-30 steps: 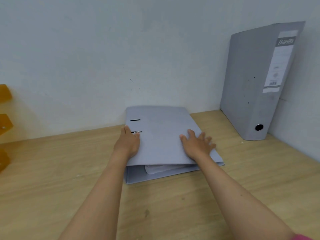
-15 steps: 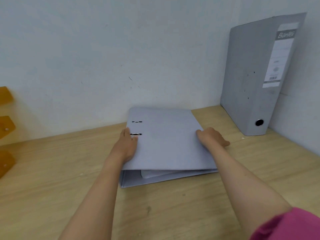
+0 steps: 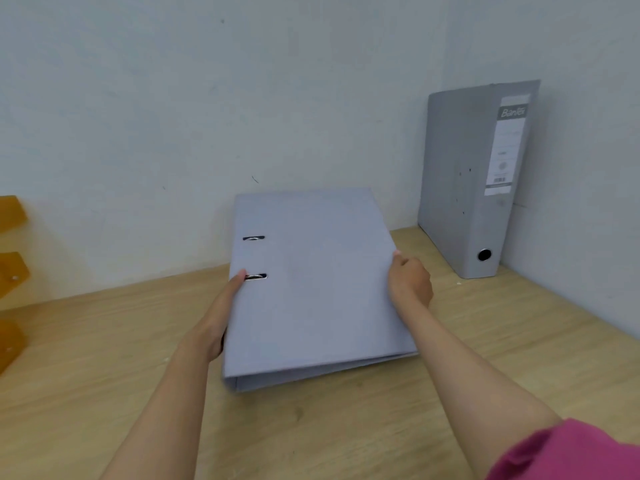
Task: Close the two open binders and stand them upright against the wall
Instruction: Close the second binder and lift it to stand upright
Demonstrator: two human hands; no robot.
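A pale lilac-grey lever-arch binder [image 3: 315, 285] is closed and held between both hands, its far end tilted up off the wooden table [image 3: 519, 341]. My left hand [image 3: 216, 317] grips its spine edge on the left, thumb beside the two metal slots. My right hand [image 3: 408, 280] clasps the open edge on the right. A second grey binder [image 3: 464, 181] with a white spine label stands upright in the corner against the right wall [image 3: 588, 133].
Orange plastic tray shelves [image 3: 12, 271] stick in at the left edge. The back wall [image 3: 173, 116] runs just behind the held binder. A pink sleeve [image 3: 571, 452] shows at the bottom right.
The binder's cover has gone down flat and shut. My right hand slid from the cover top to the right edge, and both hands have begun lifting the binder's far end.
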